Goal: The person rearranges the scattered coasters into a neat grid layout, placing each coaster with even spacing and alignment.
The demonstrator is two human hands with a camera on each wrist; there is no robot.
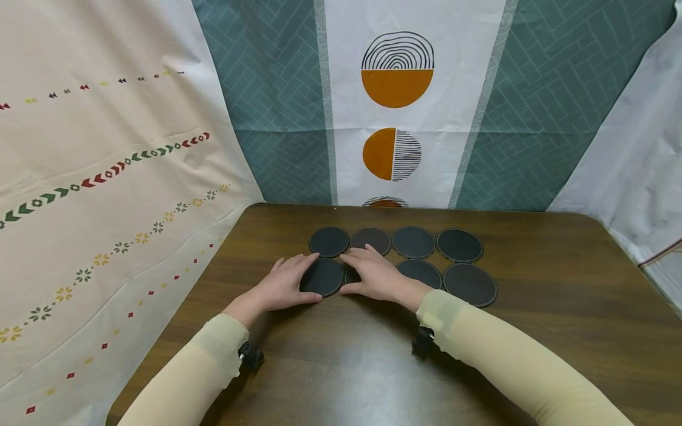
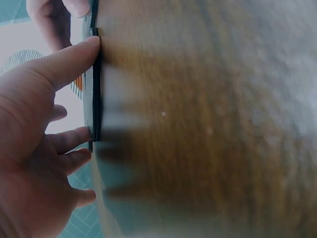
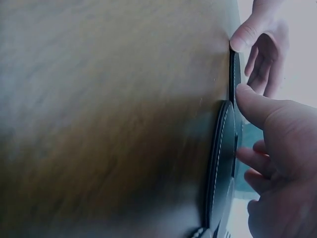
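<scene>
Black round coasters with stitched rims lie flat in two rows on the brown table. My left hand (image 1: 288, 283) curves loosely about the left side of the front-left coaster (image 1: 322, 277), thumb at its near edge and fingers at its far edge. In the left wrist view the left thumb touches that coaster's rim (image 2: 97, 89). Over the second front coaster (image 1: 351, 276), which it mostly hides, is my right hand (image 1: 373, 275), its thumb and fingertips spread near the first coaster's right edge. The right wrist view shows a stitched coaster (image 3: 223, 158) beside the right hand's fingers.
Several more coasters make up the back row, among them the back-left one (image 1: 329, 242); two others, including the right end one (image 1: 470, 284), lie right of my right hand. Patterned cloth (image 1: 282, 106) hangs behind the table (image 1: 330, 361) and along its sides.
</scene>
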